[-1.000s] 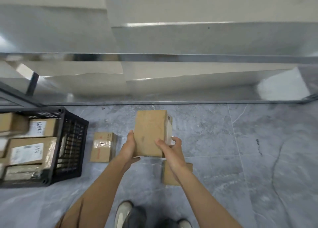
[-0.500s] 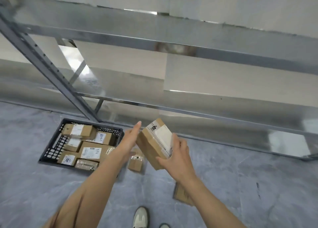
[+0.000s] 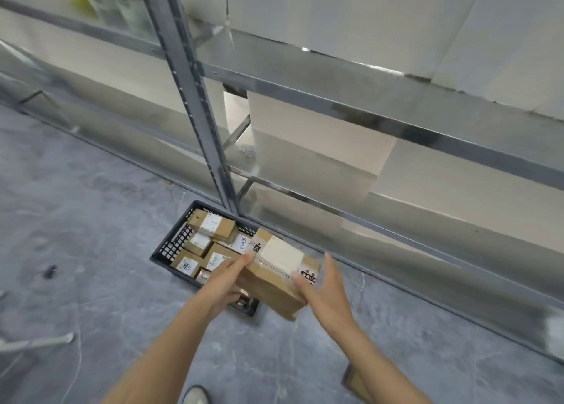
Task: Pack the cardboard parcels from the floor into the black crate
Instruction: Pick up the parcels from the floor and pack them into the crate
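Observation:
A cardboard parcel (image 3: 274,278) with a white label hangs tilted over the right end of the black crate (image 3: 169,249). My right hand (image 3: 325,290) holds its near right end, thumb on top and fingers up the far side. My left hand (image 3: 224,280) presses straight fingers against its left side. Several labelled parcels (image 3: 213,225) lie packed in the crate. Another parcel (image 3: 354,380) lies on the floor at the lower right, partly hidden by my right forearm.
The crate stands on grey marbled floor against a metal shelving rack, just in front of its upright post (image 3: 195,104). My shoe (image 3: 195,396) shows at the bottom edge. A pale blurred object (image 3: 36,342) lies on the floor at far left.
The view has swung left and down toward the crate. The parcel has moved from mid-air beside the crate to above its right end, and my left hand has come against its side.

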